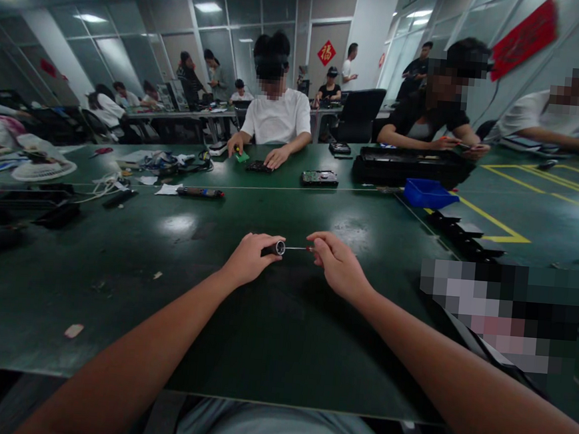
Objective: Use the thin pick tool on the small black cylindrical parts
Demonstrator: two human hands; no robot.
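Observation:
My left hand [250, 257] is closed round a black screwdriver handle [273, 248] with a silver collar at its end. A thin metal bit [296, 248] sticks out of the collar toward the right. My right hand [334, 264] pinches the far end of that bit between thumb and fingertips. Both hands hover just above the dark green table [164, 281], close to my body and about level with each other.
A person in a white shirt [276, 119] sits across the table with small parts. A blue bin [426, 193], black trays [406, 165] and a row of black blocks [461, 232] lie to the right. Cables and tools [173, 164] lie at left.

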